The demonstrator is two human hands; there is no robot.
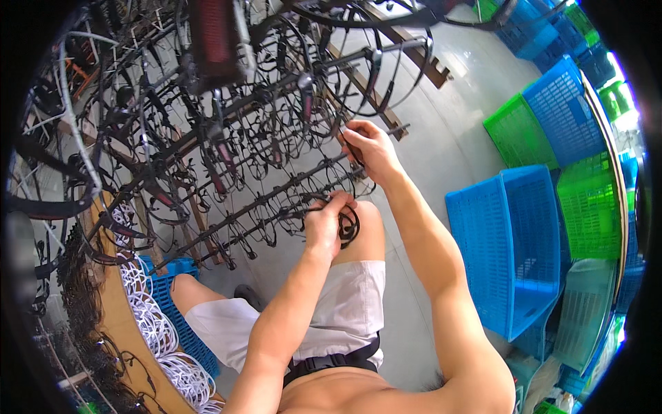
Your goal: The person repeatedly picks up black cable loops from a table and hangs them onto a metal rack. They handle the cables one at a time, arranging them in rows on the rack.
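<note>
Two bare arms [281, 328] come in over a black belt [331, 361] and pale shorts [348, 293]. The left grip [323, 224] is closed on some black loops [352, 226], which stick out on its right side, in front of the person's right knee [370, 241]. Farther out, the right grip [374, 150] is up by the rack [427, 64], with its fingers bent close about a dark piece [354, 150]; the fingertips are partly hidden, so I cannot tell whether they pinch that piece or only touch it.

Around and beyond both grips, many dark hoops [160, 195] hang from the rack's slanting rods, some with dull red parts. At the left, white coils [153, 324] lie in heaps along a tan board [116, 303], with a blue crate [185, 321] just beside them.

Across the grey floor [452, 131], on the right, a big blue basket [483, 255] stands near a green basket [586, 200]. More blue baskets [527, 31] are piled at the far upper right.
</note>
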